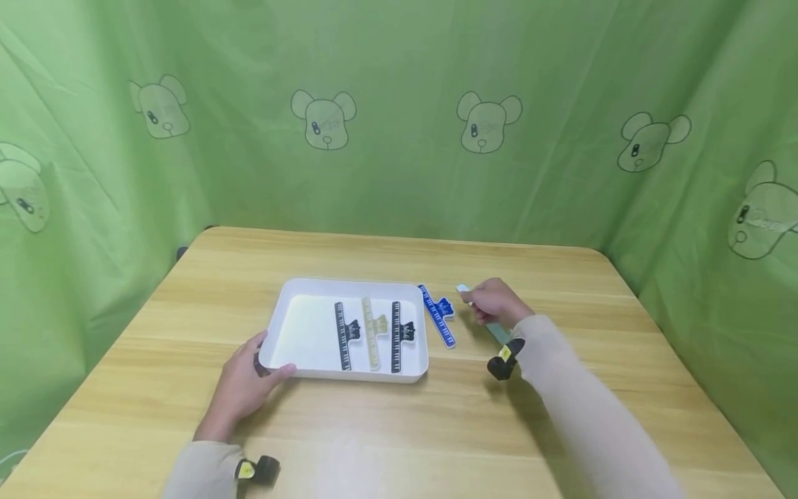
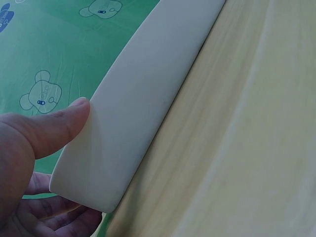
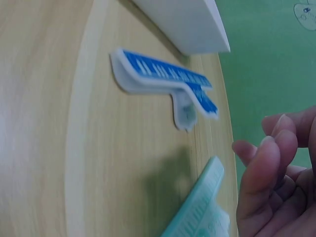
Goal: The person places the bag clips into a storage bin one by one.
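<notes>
A white tray [image 1: 293,326] lies mid-table with three ruler-shaped clips in it: a black one [image 1: 343,334], a cream one [image 1: 372,333] and another black one [image 1: 397,336]. My left hand [image 1: 242,384] grips the tray's near-left corner. Its thumb [image 2: 54,123] is on the rim of the tray wall [image 2: 143,98], and its fingers [image 2: 59,217] are below. A blue clip [image 1: 438,315] [image 3: 168,81] lies on the table just right of the tray. My right hand [image 1: 494,302] hovers over a teal clip [image 1: 499,333] [image 3: 197,212]. Its fingers [image 3: 266,168] are loosely curled, apart from the clip.
The wooden table [image 1: 436,430] is walled on three sides by green curtains [image 1: 399,104] printed with bears. A black wrist camera [image 1: 503,362] sits on each sleeve. The tray's far-right corner [image 3: 187,22] stands close to the blue clip.
</notes>
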Tool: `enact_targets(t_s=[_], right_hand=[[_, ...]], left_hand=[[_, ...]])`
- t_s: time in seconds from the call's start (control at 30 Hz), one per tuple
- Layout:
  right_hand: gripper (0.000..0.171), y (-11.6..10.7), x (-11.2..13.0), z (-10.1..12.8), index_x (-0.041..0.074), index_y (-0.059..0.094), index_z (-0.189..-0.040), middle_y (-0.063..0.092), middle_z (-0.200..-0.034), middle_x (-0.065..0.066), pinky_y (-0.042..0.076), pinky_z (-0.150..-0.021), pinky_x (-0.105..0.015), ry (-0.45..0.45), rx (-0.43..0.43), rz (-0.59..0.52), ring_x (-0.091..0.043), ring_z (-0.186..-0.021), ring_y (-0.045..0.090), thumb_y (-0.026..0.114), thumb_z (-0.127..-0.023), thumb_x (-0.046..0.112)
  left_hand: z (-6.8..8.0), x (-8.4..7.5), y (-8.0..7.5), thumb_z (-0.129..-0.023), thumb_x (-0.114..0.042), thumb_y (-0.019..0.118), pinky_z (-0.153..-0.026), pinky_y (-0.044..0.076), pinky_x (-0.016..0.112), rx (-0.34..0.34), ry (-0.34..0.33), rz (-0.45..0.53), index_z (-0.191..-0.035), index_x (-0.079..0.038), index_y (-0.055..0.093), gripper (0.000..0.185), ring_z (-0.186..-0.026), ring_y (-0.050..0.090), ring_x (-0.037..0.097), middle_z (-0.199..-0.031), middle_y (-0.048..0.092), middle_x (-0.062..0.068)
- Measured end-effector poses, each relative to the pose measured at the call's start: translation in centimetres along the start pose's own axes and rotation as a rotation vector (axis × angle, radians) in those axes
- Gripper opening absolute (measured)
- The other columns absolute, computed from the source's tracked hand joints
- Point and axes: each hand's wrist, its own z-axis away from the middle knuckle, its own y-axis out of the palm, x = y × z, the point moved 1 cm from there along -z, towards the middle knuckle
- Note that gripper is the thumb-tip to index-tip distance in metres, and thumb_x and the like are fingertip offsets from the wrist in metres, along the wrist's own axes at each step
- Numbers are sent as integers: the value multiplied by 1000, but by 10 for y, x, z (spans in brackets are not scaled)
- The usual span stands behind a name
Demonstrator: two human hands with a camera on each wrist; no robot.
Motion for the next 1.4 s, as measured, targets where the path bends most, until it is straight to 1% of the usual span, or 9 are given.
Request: enact_targets(t_s=[0.07, 0.3, 0.47, 0.7, 0.93, 1.07, 1.2, 1.3, 1.4], right_hand=[[23, -4, -1, -2, -9, 58, -94, 52, -62, -1, 48, -51, -22, 13, -6, 12, -9, -51, 48, 55, -97, 14], [23, -15, -4, -4, 1, 55, -79, 51, -63, -1, 47, -52, -21, 47, -40, 88, -11, -53, 48, 56, -96, 16], [24, -22, -5, -4, 0, 56, -82, 51, -63, 0, 47, -53, -22, 53, -42, 122, -11, -55, 48, 55, -97, 18], [25, -30, -10, -2, 0, 54, -81, 49, -62, 0, 47, -53, -22, 72, -39, 86, -11, -55, 47, 54, -98, 18], [20, -39, -17, -2, -3, 54, -89, 50, -65, 0, 48, -54, -22, 78, -31, 41, -10, -57, 47, 53, -98, 15], [23, -44, -23, -3, -1, 54, -83, 50, -61, 0, 46, -52, -22, 78, -33, 32, -11, -55, 47, 52, -98, 16], [30, -48, -28, -3, 4, 53, -73, 50, -58, 0, 45, -51, -23, 85, -31, 29, -12, -53, 48, 51, -99, 18], [31, -51, -30, -1, 5, 53, -72, 51, -60, 0, 47, -52, -23, 83, -25, 16, -12, -55, 48, 51, -99, 18], [28, -53, -31, 2, 5, 53, -75, 51, -62, 0, 47, -54, -23, 79, -26, 2, -11, -56, 49, 51, -99, 18]], left_hand=[[0, 1, 0, -84, -41, 74, -111, 25, 58, -2, 2, 4, -148, 5, 28, 91, -134, 32, 48, -146, 35, 32], [0, 2, 0, -83, -42, 74, -111, 25, 59, -12, 13, 1, -148, 5, 28, 92, -133, 34, 49, -145, 36, 32], [-1, 2, 0, -83, -42, 75, -111, 25, 59, -10, 4, 5, -148, 4, 28, 92, -133, 33, 48, -145, 36, 32], [-2, 2, 0, -84, -42, 74, -111, 24, 58, -10, 5, 4, -148, 4, 28, 92, -134, 33, 48, -146, 35, 31], [-3, 4, 1, -83, -44, 75, -111, 25, 58, -13, 7, -1, -148, 4, 28, 94, -133, 34, 48, -145, 36, 31], [-3, 4, 2, -83, -42, 75, -111, 25, 58, -13, 3, 5, -148, 4, 28, 92, -133, 34, 48, -145, 36, 31], [-3, 4, 1, -83, -43, 74, -112, 24, 58, -6, -6, 7, -149, 4, 28, 93, -134, 33, 48, -146, 35, 31], [-2, 3, 1, -84, -43, 74, -112, 24, 57, 0, -14, 7, -149, 5, 27, 93, -134, 32, 48, -147, 34, 31], [-2, 2, 0, -84, -42, 74, -112, 24, 57, 0, -13, 8, -148, 5, 27, 93, -134, 32, 47, -146, 34, 31]])
